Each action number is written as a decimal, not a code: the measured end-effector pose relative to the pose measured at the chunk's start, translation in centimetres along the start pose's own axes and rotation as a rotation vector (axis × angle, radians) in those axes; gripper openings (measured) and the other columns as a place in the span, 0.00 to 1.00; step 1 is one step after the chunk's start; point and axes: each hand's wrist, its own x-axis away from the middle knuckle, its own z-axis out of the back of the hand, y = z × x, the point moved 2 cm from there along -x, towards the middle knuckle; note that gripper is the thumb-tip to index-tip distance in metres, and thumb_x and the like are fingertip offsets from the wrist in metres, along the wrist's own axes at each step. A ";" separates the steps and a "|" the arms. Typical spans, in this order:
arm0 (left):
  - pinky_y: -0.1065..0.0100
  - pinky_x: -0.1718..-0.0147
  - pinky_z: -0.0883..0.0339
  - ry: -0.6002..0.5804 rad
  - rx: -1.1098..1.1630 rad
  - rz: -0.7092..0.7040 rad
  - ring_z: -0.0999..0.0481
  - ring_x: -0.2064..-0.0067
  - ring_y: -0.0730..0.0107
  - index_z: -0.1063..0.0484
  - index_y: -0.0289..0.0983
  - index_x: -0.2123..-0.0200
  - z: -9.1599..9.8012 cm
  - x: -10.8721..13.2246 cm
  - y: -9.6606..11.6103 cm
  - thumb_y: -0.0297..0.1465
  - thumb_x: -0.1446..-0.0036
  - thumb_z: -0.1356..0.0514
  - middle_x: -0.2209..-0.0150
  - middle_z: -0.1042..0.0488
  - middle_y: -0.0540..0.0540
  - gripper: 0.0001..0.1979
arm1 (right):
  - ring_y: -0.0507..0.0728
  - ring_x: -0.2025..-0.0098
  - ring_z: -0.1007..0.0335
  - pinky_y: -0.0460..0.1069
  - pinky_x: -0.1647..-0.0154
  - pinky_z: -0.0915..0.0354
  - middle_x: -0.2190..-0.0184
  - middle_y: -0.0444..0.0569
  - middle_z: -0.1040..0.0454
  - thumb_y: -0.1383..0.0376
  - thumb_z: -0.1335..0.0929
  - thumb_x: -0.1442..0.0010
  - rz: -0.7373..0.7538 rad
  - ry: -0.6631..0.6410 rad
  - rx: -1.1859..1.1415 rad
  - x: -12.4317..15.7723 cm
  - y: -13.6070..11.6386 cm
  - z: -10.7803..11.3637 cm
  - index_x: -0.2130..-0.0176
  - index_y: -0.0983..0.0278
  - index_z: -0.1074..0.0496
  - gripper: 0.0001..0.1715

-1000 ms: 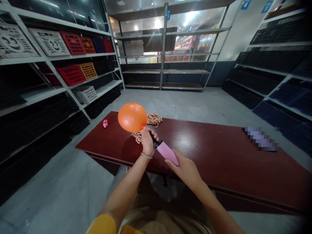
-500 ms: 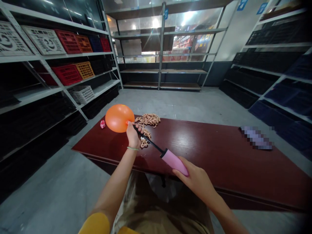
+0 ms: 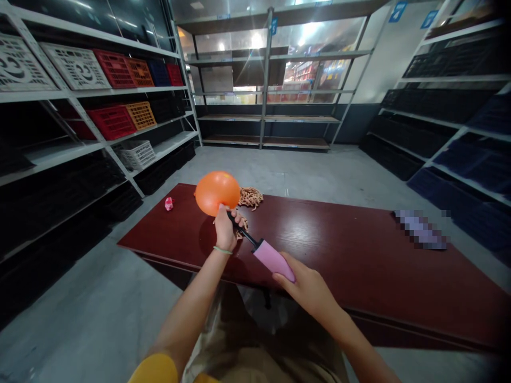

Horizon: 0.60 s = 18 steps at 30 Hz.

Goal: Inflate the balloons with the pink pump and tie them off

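Note:
An inflated orange balloon (image 3: 217, 192) is above the table's left part. My left hand (image 3: 227, 229) is closed around its neck and the black front end of a hand balloon pump, so the nozzle itself is hidden. The pump's pink barrel (image 3: 273, 259) points down toward me, and my right hand (image 3: 303, 282) grips its lower end. Between barrel and left hand a short length of black rod (image 3: 248, 237) shows. Behind the balloon and my left hand lies a heap of tan, curled, string-like pieces (image 3: 250, 197), partly covered.
Dark red table (image 3: 319, 239) spans the front. A small pink-and-red crumpled item (image 3: 169, 204) lies at its left; a blurred purple flat object (image 3: 421, 230) lies at the right. Shelving with crates (image 3: 114, 121) stands left, more racks (image 3: 263, 117) at the back and right.
The balloon and my left hand have moved right and slightly toward me. The pump barrel has come nearer the left hand, so less rod shows. Both hands keep their grip.

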 end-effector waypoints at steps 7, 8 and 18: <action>0.75 0.85 0.46 0.064 -0.026 -0.072 0.43 0.83 0.79 0.41 0.39 0.70 0.7 -1.8 3.3 0.40 0.35 0.47 0.78 0.44 0.55 0.14 | 0.65 0.46 0.27 0.57 0.50 0.32 0.44 0.55 0.27 0.51 0.36 0.36 -0.007 -0.038 0.022 1.5 2.2 0.1 0.40 0.60 0.36 0.29; 0.75 0.85 0.47 0.075 -0.017 -0.081 0.43 0.83 0.79 0.41 0.39 0.70 0.6 -1.7 3.1 0.40 0.35 0.47 0.78 0.44 0.55 0.14 | 0.65 0.47 0.27 0.57 0.50 0.32 0.44 0.55 0.27 0.51 0.37 0.36 -0.008 -0.036 0.034 1.2 2.0 0.1 0.40 0.60 0.36 0.29; 0.75 0.85 0.44 -0.031 -0.066 0.025 0.41 0.82 0.78 0.40 0.39 0.70 -1.1 1.9 -2.6 0.45 0.39 0.43 0.77 0.41 0.55 0.16 | 0.66 0.55 0.22 0.52 0.61 0.32 0.54 0.51 0.21 0.50 0.38 0.35 -0.059 -0.006 0.006 -2.5 -1.6 -0.6 0.44 0.58 0.34 0.25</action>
